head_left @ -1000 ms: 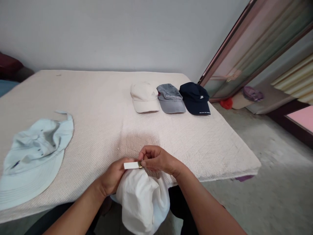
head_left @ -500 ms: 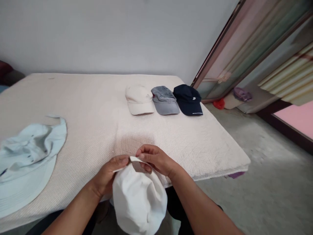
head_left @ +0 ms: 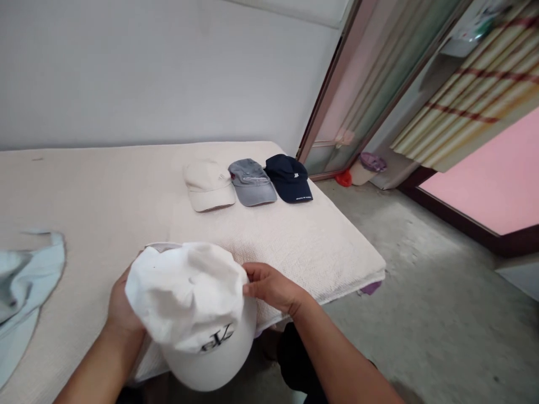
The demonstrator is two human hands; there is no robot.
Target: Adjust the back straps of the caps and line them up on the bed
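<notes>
A white cap (head_left: 185,292) with dark lettering on its front is held up at the near edge of the bed, its brim toward me. My left hand (head_left: 126,297) grips its left side, with the fingers partly hidden behind the crown. On the right side, my right hand (head_left: 267,286) pinches the cap's edge between thumb and fingers. Farther back lie a cream cap (head_left: 208,185), a grey cap (head_left: 252,182) and a navy cap (head_left: 289,178) in a row, brims toward me. A pale blue cap (head_left: 25,292) is cut off at the left edge.
The bed's light textured cover (head_left: 328,247) ends at a corner on the right, above a grey floor (head_left: 421,269). A bin (head_left: 365,168) with a purple liner stands by the glass door, beside a red item (head_left: 343,178). A striped curtain (head_left: 471,95) hangs at the right.
The white cap has been raised and turned, so its lettered front and brim now show. Both hands have shifted to its sides. The view has swung right, so the other caps appear farther left.
</notes>
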